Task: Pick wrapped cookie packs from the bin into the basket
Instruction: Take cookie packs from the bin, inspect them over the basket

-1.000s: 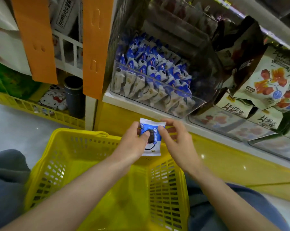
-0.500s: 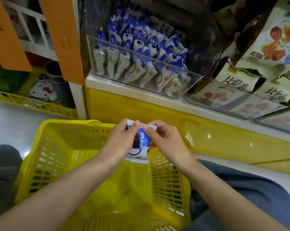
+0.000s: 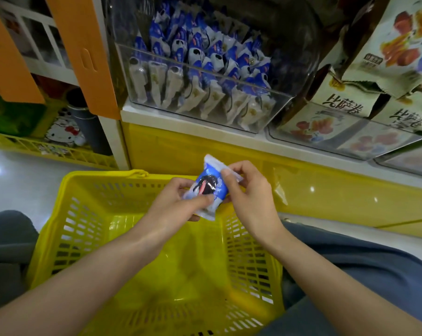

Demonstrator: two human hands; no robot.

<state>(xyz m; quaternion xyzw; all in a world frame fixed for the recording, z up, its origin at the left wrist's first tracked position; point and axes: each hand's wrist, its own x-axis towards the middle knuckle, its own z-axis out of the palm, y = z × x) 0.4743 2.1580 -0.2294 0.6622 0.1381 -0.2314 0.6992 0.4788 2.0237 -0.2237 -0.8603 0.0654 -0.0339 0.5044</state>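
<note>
My left hand [image 3: 173, 206] and right hand [image 3: 250, 198] pinch one pack [image 3: 206, 189] with curled fingers [image 3: 225, 183] over the basket [image 3: 103, 175] rim, mid-frame; I should lower it inside before letting go.

The cookie pack [image 3: 208, 190] is in glossy, crinkled plastic wrap. The basket [image 3: 88, 229] is smooth yellow plastic lattice. The bin [image 3: 273, 110] is clear, shiny plastic.

Both hands hold one blue-white cookie pack [image 3: 206, 190] above the far rim of the yellow basket [image 3: 84, 229]: left hand [image 3: 173, 207] grips its lower part, right hand [image 3: 250, 195] pinches its top edge. Clear bin [image 3: 273, 112] on the shelf above holds many more packs; snack bags [image 3: 396, 57] sit to its right.
</note>
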